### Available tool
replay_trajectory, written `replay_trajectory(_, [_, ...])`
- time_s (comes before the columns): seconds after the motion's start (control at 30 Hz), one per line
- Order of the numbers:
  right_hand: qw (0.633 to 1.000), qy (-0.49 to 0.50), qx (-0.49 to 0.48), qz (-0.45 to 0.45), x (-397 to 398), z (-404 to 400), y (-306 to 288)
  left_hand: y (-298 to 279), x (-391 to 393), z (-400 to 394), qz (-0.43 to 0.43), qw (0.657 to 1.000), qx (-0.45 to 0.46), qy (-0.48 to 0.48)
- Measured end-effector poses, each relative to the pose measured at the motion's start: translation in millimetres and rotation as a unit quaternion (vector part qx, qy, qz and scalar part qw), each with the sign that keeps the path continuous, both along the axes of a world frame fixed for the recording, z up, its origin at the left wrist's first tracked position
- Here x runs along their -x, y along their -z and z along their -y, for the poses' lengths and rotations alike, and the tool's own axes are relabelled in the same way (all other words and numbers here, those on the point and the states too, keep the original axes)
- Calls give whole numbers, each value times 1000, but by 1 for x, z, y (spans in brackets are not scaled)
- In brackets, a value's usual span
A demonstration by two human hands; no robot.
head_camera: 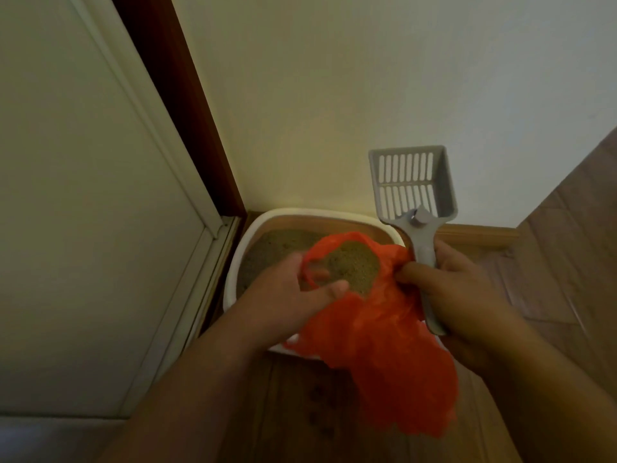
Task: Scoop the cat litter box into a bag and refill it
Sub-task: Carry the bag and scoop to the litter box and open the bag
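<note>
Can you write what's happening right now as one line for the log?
step: opening bag | left hand: holds orange bag mouth | right hand: grips grey scoop, pinches bag | scoop: empty, raised | litter box: not scooped

Place: a home, a corner of a room or hallway.
Floor: brown wood-look floor (pixel 300 412) ran from near to far, with a wooden skirting board (pixel 477 233) along the foot of the far wall.
Walls: a plain pale painted wall (pixel 334 95) stood at the far side.
Door: a white panelled door (pixel 83 228) in a dark brown frame (pixel 187 111) filled the left.
Pet gear: a white cat litter box (pixel 233 272) of grey litter sat on the floor in the corner, pointing to a household with a cat.
</note>
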State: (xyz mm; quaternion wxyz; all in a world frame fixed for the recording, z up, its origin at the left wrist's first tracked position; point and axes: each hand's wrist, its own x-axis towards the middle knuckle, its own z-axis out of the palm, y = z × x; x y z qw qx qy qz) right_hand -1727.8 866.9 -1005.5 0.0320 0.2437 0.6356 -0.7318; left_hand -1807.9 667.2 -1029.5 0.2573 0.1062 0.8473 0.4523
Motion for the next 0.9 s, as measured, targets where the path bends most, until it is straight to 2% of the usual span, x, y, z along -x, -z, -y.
replay_trajectory(0.1, [983, 29, -181, 31, -1, 0, 5, -9, -7, -8, 32, 993, -109, -45])
replay_trajectory(0.17, [945, 56, -321, 11, -1, 1, 4, -13, -11, -10, 4, 992, -111, -56])
replay_trajectory(0.2, [937, 59, -344, -1, -1, 2, 2, -14, -13, -11, 2, 992, -114, -61])
replay_trajectory(0.23, [941, 51, -335, -7, -2, 3, 1, -15, -14, -12, 11, 990, -125, -64])
replay_trajectory(0.3, [976, -4, -218, -14, -5, 9, -1, -16, -18, -15, 31, 986, -157, -46])
replay_trajectory(0.37, [990, -65, -126, -16, -6, 16, 0, -17, -24, -18, 11, 987, -157, 17])
replay_trajectory(0.43, [988, -76, -131, -21, -8, 20, 3, -16, -32, -21, 34, 981, -182, 57])
replay_trajectory(0.57, [992, -14, -124, -25, -6, 14, 2, -13, -33, -26, 124, 961, -243, 33])
replay_trajectory(0.63, [990, 9, -142, -22, -7, 10, 0, -11, -29, -24, 68, 977, -200, -10])
replay_trajectory(0.67, [989, 15, -147, -21, -7, 8, -2, -10, -25, -20, 8, 989, -148, -17])
replay_trajectory(0.73, [990, 17, -134, -25, -7, 5, -2, -6, -21, -12, -105, 993, 3, 47])
replay_trajectory(0.77, [992, 18, -123, -24, -7, 4, -2, -3, -20, -8, -132, 983, 81, 102])
replay_trajectory(0.83, [993, 15, -117, -22, -8, 3, -3, 3, -17, -4, -118, 949, 204, 210])
replay_trajectory(0.9, [992, 22, -123, -23, -8, 1, -4, 12, -16, -4, -88, 912, 275, 290])
